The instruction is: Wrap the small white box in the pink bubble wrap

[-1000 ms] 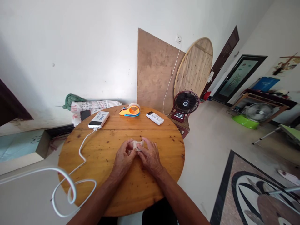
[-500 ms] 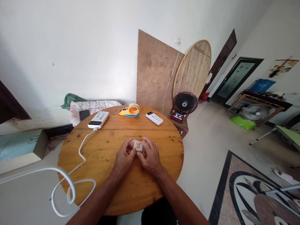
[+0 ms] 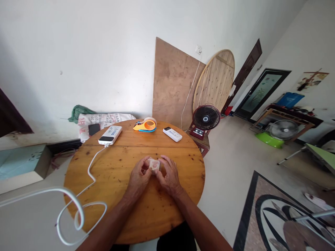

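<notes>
A small clear box [image 3: 154, 165] with something pinkish inside is held near the middle of the round wooden table [image 3: 110, 181]. My left hand [image 3: 139, 175] grips its left side between thumb and fingers. On its right side, my right hand [image 3: 169, 175] has the thumb at the near corner and the fingers curved along the far right edge. The inside of both palms is hidden.
Toward the table's far edge lie a white power bank [image 3: 110, 135] with a white cable [image 3: 90, 167], an orange tape dispenser [image 3: 145, 125] and a second white power bank [image 3: 172, 134]. A dark red fan [image 3: 206, 119] stands on a stool beyond.
The fingers of my right hand have shifted slightly on the box, and more of its top shows. The whole view has moved a little.
</notes>
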`<state>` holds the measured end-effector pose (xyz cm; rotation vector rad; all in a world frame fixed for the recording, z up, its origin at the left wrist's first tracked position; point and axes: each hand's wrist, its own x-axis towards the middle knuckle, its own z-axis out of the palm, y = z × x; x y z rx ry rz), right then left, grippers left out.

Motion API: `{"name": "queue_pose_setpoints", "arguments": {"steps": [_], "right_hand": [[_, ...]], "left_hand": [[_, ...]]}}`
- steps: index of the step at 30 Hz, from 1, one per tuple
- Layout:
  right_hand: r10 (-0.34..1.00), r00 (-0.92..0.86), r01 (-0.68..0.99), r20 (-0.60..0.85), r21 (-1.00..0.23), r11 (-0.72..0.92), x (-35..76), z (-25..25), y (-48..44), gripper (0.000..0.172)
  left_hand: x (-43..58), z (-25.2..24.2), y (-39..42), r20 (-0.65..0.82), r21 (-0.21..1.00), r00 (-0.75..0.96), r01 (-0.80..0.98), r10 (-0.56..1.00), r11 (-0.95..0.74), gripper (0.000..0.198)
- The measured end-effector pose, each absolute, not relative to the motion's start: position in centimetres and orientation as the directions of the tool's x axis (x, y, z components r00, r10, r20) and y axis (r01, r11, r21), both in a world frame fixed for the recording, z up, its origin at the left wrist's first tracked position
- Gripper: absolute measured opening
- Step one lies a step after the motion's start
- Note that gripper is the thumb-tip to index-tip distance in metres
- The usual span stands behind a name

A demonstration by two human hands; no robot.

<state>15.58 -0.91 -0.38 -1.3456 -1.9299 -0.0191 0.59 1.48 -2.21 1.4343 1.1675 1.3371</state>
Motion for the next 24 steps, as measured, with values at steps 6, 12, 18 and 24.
{"name": "queue_pose_setpoints", "arguments": {"steps": [6, 12, 18, 24], "right_hand": [[0.824, -0.214, 0.790, 0.524, -0.404, 0.462, 16.1, 0.8, 0.0, 0.042], [0.815, -0.300, 0.782, 0.497, -0.361, 0.508, 15.9, 2.3, 1.2, 0.043], [0.927, -0.100, 0.716, 0.362, -0.621, 0.319, 17.0, 2.0, 3.6, 0.048], [0.982, -0.089, 0.537, 0.166, -0.823, 0.188, 18.2, 1.9, 6.1, 0.032]], "left_hand": [[0.6, -2.2, 1.4, 0.222, 0.972, 0.008, 0.073, 0.975, -0.222, 0.047], [0.6, -1.9, 1.4, 0.216, 0.972, -0.022, 0.096, 0.976, -0.213, 0.048], [0.9, -1.8, 1.3, 0.229, 0.972, -0.023, 0.062, 0.973, -0.227, 0.044], [0.5, -1.5, 1.2, 0.265, 0.936, 0.017, 0.234, 0.964, -0.262, 0.024]]}}
